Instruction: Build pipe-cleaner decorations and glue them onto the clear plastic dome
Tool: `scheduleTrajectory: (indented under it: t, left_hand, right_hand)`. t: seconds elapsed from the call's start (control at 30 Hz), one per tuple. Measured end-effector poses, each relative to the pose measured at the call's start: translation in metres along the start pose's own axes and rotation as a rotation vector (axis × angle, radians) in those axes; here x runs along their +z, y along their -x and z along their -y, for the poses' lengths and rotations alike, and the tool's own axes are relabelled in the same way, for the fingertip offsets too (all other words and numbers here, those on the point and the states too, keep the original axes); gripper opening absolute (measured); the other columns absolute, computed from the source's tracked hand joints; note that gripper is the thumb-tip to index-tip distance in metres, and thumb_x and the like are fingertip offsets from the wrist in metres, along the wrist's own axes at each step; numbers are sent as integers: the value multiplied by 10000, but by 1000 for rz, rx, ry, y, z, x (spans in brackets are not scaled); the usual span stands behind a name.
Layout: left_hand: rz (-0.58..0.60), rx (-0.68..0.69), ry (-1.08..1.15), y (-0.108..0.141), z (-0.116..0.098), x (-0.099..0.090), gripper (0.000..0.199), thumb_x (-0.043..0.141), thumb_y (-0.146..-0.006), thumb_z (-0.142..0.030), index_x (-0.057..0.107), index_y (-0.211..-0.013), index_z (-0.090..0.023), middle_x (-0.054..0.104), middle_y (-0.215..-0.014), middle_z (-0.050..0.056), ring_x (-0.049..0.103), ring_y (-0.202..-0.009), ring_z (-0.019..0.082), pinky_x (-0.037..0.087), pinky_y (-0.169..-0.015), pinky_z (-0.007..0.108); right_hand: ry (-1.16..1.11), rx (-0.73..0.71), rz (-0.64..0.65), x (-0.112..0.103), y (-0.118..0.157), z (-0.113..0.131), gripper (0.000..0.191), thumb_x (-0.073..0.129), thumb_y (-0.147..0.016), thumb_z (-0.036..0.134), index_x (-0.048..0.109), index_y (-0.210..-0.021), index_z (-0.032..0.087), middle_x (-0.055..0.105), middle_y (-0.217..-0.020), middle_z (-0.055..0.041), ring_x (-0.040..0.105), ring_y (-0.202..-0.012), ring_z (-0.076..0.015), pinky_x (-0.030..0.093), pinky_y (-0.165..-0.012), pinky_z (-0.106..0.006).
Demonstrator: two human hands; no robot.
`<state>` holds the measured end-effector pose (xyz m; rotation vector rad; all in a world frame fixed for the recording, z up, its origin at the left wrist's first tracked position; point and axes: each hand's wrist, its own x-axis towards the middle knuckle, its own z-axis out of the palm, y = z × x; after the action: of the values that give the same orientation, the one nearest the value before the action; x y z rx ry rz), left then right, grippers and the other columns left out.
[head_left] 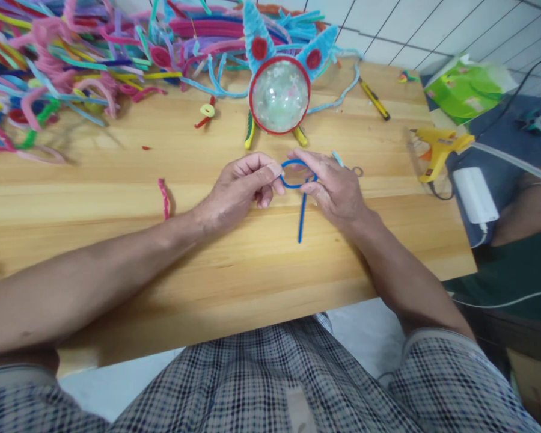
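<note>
A blue pipe cleaner (302,216) is bent into a loop, with a straight tail hanging down towards me. My left hand (251,180) pinches the loop's left side between thumb and fingers. On the loop's right side, my right hand (336,183) grips it with thumb and fingers. Just beyond my hands stands a clear round ball (280,95) with a red rim and two light blue ears with red centres. Yellow-and-green handles (249,131) stick out beneath it. Scissors, mostly hidden, lie behind my right hand.
Many coloured pipe cleaners (117,48) are heaped at the back left. A pink twisted piece (164,198) lies left of my hands. On the right are a yellow cutter (374,100), a yellow glue gun (442,150), a white box (475,193) and another person's arm (529,207).
</note>
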<state>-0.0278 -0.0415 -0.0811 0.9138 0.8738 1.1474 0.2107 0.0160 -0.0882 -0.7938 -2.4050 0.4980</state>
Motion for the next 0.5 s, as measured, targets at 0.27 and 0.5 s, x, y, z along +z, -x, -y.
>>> scheduleTrajectory:
  t: [0.27, 0.5]
  left_hand:
    - [-2, 1, -2, 0, -1, 1, 312, 867, -998, -377, 679, -824, -199, 761, -715, -10, 556, -466, 69, 449, -466, 207]
    - [2, 10, 2, 0, 0, 0, 288, 838, -1020, -336, 685, -817, -201, 750, -712, -17, 569, -472, 76, 438, -481, 240]
  right_hand:
    - [3, 3, 4, 1, 1, -1, 753, 464, -1090, 809, 630, -1636, 319, 761, -1543, -109, 738, -1417, -331, 601, -1229, -554]
    - [-3, 11, 12, 0, 2, 3, 760, 465, -1087, 812, 609, -1645, 316, 751, -1553, -118, 725, -1429, -341, 584, -1248, -576]
